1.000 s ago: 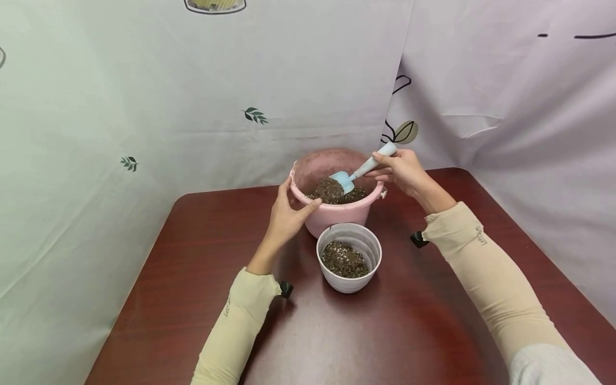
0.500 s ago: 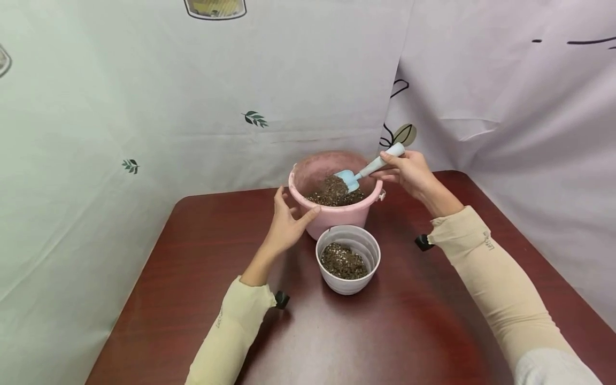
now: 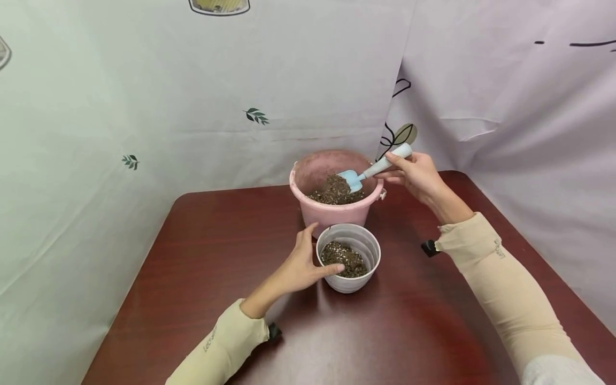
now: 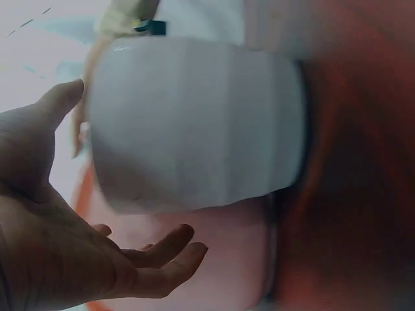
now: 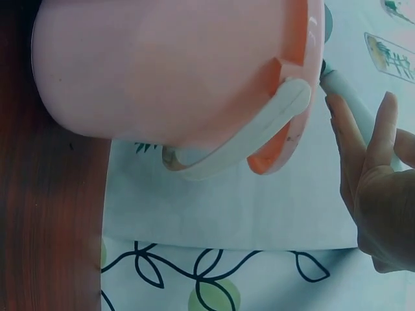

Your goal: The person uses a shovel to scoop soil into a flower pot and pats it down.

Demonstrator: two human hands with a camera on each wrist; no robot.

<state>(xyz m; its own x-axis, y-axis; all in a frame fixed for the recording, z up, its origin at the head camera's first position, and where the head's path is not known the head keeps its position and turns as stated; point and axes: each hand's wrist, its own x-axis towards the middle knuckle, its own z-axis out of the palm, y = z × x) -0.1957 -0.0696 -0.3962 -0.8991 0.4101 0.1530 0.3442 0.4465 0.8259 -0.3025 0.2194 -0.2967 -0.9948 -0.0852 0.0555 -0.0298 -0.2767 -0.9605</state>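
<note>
My right hand [image 3: 420, 175] pinches the pale handle of a small hand trowel [image 3: 353, 181] between thumb and fingers. The light-blue blade carries a heap of dark soil [image 3: 335, 187] inside the pink bucket [image 3: 334, 215]. A white flower pot [image 3: 348, 284], partly filled with soil, stands upright just in front of the bucket. Beside the pot's left side is my left hand [image 3: 302, 268], thumb at the near rim and fingers spread. In the left wrist view, a gap shows between the fingers and the pot wall. The right wrist view shows the bucket's white carrying handle [image 5: 246, 139] hanging at its side.
Everything stands on a dark red-brown table [image 3: 216, 251] with rounded far corners. Patterned white cloth [image 3: 192, 96] hangs close behind the table and along its sides.
My left hand has left the bucket's rim and come down toward me to the white pot. The loaded trowel has shifted slightly right, still over the bucket.
</note>
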